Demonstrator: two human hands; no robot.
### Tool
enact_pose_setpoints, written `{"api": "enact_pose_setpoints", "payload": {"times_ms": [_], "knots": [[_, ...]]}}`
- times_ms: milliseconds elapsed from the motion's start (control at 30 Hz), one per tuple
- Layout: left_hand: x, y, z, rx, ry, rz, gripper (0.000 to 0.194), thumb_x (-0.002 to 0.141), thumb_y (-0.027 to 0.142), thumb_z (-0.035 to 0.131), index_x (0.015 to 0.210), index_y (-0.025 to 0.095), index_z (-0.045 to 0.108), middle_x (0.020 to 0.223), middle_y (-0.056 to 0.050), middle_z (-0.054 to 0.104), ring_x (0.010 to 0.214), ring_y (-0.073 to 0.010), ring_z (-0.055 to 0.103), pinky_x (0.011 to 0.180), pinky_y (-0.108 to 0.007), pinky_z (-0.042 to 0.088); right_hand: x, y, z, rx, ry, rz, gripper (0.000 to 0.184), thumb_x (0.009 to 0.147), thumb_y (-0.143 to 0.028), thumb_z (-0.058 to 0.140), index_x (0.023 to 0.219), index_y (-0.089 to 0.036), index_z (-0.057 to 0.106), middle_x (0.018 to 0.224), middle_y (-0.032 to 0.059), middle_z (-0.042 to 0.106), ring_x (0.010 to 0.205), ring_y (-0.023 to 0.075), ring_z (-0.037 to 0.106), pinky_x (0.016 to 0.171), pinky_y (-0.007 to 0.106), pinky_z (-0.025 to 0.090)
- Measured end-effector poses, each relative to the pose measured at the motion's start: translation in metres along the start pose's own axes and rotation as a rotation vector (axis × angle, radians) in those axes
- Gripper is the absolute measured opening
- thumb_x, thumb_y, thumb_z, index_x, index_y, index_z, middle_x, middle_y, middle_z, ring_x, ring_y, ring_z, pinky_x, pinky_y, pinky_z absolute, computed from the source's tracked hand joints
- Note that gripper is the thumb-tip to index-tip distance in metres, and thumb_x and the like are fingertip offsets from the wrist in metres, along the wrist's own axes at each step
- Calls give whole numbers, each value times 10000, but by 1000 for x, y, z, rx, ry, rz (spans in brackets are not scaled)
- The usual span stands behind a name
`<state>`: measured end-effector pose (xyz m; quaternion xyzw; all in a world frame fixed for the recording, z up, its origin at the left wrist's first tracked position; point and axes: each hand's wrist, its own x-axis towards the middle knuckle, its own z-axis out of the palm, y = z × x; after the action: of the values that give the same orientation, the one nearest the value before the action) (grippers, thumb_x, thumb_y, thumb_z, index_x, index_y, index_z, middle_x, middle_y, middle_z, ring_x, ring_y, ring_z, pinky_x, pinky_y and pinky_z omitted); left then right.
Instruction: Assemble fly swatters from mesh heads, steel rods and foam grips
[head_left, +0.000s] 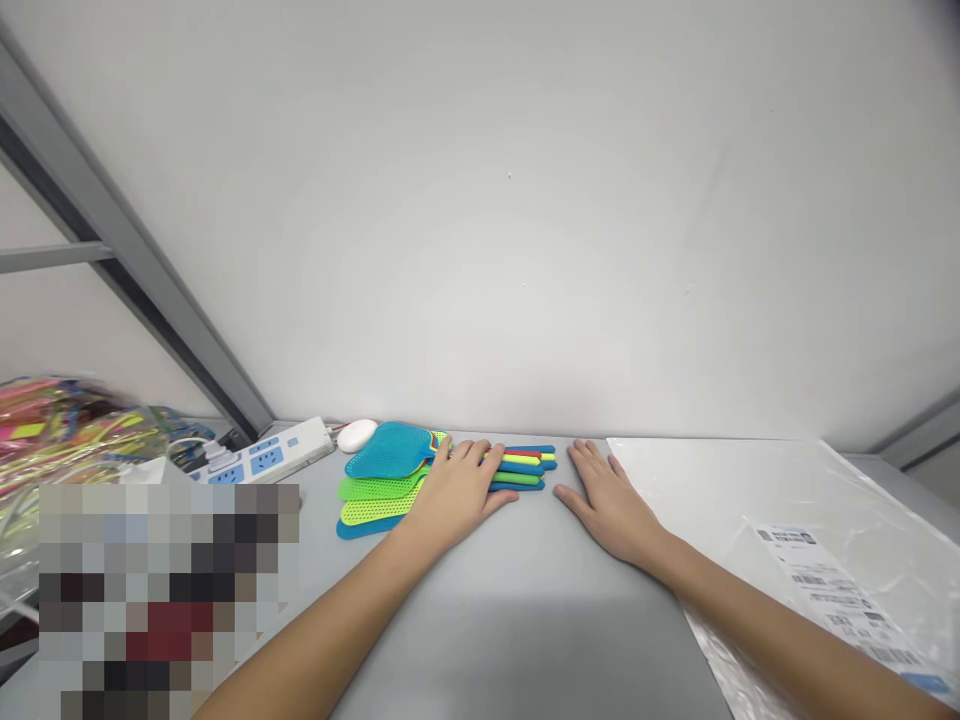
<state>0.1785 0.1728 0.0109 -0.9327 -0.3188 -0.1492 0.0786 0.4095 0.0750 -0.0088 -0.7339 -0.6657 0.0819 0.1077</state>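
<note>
A pile of plastic fly swatters in blue, green and yellow-green point(390, 452) lies on the grey table point(525, 620) against the wall, perforated heads to the left and handles to the right. Across the middle of the pile rests my left hand point(463, 490), palm down with fingers stretched out over the handles; part of the pile is hidden under it. My right hand point(611, 505) lies flat on the table just right of the handle ends, fingers extended, apart from the swatters and holding nothing.
A white power strip point(281, 452) with plugs and a white oval object point(357, 435) sit left of the pile. Bags of colourful items point(90, 430) are at far left. A clear plastic bag with a printed label point(832, 590) covers the right side. A blurred-out patch hides the lower left.
</note>
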Motion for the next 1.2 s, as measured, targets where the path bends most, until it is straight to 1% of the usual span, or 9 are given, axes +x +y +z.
{"api": "enact_pose_setpoints", "payload": {"times_ms": [133,300,500,600,733,833,1000,1100,1200], "knots": [[0,-1,2,-10,-8,-2,539,916,591,479,1302,215,492,1224,-102,612,1136,-291,540,1030,-491,346,17,-13,8,-11,-17,-16,785,967,-614,215,1548,-87,199,1620,114,173,1503,253,76,1202,497,98],[2,-1,3,-16,-39,6,560,899,602,500,1290,202,496,1221,-106,611,1117,-289,544,936,-430,401,18,-19,9,-50,-66,-52,793,953,-569,299,1556,-78,143,1631,119,96,1505,251,20,1201,512,63],[4,-2,4,-47,-57,23,562,897,621,483,1284,214,506,1253,-95,608,1125,-283,543,942,-444,386,14,-25,7,-47,-88,-95,893,918,-677,282,1563,-85,100,1632,135,53,1502,268,-36,1195,535,65],[4,-2,3,-63,-50,2,557,898,637,465,1267,223,513,1245,-88,612,1122,-284,542,945,-441,377,14,-27,6,-36,-81,-104,932,896,-725,280,1564,-98,108,1630,132,65,1503,275,-10,1194,539,66],[3,-1,-1,-74,-41,-29,555,912,642,430,1260,218,518,1205,-94,622,1087,-292,549,926,-449,379,14,-26,8,-23,-54,-72,814,953,-647,207,1558,-105,163,1627,101,125,1505,247,56,1200,520,91],[2,1,-3,-74,-30,-50,592,914,650,412,1288,201,504,1212,-114,614,1088,-304,548,928,-460,381,14,-24,12,-25,-30,-66,786,962,-626,224,1547,-102,206,1618,109,182,1502,248,101,1198,522,118],[-2,4,-1,-41,6,-26,659,894,695,390,1311,196,491,1313,-142,566,1161,-318,517,1067,-536,274,13,-18,15,65,111,-105,701,961,-546,353,1516,-131,245,1584,158,286,1474,278,222,1167,537,226],[-5,7,0,-26,18,27,641,907,674,395,1327,196,473,1302,-130,574,1186,-304,510,1107,-540,230,8,-19,8,242,280,-243,558,951,-440,431,1444,-199,335,1536,137,353,1414,266,342,1130,456,332],[-7,8,-1,-20,23,59,603,923,640,405,1334,202,464,1271,-113,586,1180,-285,522,1116,-532,227,0,-25,2,331,374,-373,425,936,-304,446,1357,-252,418,1442,106,423,1344,260,416,1107,437,363]]}}
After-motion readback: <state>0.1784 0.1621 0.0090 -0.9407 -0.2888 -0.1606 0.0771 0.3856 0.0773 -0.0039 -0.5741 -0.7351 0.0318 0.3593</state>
